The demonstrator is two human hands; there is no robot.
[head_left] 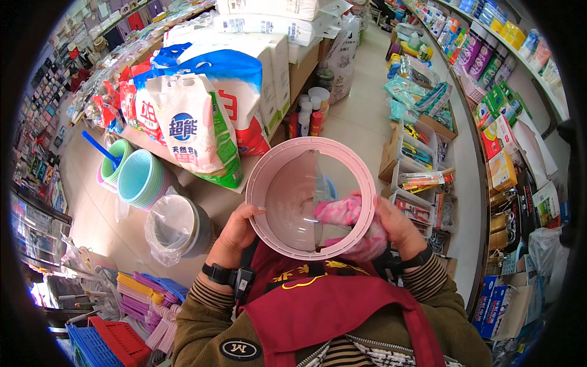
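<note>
A round pink plastic bin [269, 235] is held up in front of my apron, its wide rim facing me. Through its see-through middle, part of the floor shows. My left hand [237, 227] is closed on the left side of the rim. On the right side, my right hand [396, 225] is closed on a pink-and-white patterned cloth [370, 243] pressed against the bin. Part of the cloth shows within the rim's circle. Some fingers of both hands are hidden behind the bin and cloth.
Large detergent bags [189, 131] stand ahead on the left. Stacked turquoise baskets [137, 177] and a plastic-wrapped bin [171, 220] are on the floor. Small-goods boxes [419, 153] line the aisle's right, beside a loaded shelf [489, 43]. Red and blue baskets [119, 342] sit at lower left.
</note>
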